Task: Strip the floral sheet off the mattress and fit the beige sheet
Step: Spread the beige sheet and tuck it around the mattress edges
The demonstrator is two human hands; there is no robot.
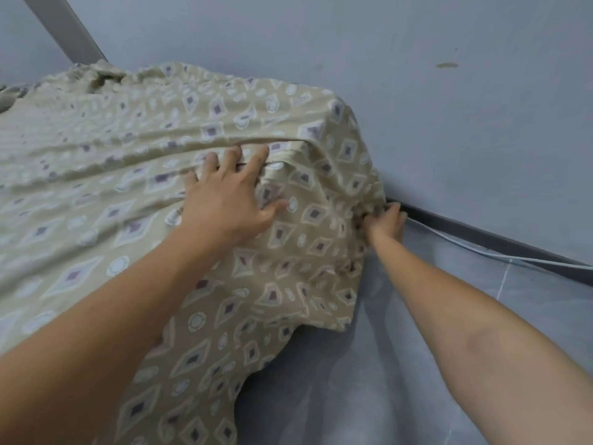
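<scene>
- spreading flat across the bed, the beige sheet (106,175) with its pattern of diamonds and round white blossoms covers the whole top of the mattress and drapes over the near side toward the floor.
- the left hand (229,200) lies on top of the sheet near the far corner, palm down, fingers (260,157) straight and fanned apart, thumb out to the side; it presses the cloth and grips nothing.
- just ahead of those fingertips a long fold runs across the fabric, and more ripples fan out to the left.
- the right hand (386,221) is down at the corner's lower edge, beside the wall, with its fingers curled into a bunched gather of the sheet's hem; it holds that cloth tight against the underside of the corner.
- the sheet is pulled round the corner, puckered where the right hand grips it, while the hem nearer the viewer hangs loose in a ragged flap.
- at the far left end the fabric is rumpled into a heap against a grey post (69,30).
- a grey wall (449,123) stands behind the bed, with a dark skirting strip (481,236) along its foot.
- a thin white cable (475,248) runs along the glossy grey tiled floor (417,364) beside that strip.
- both forearms are bare.
</scene>
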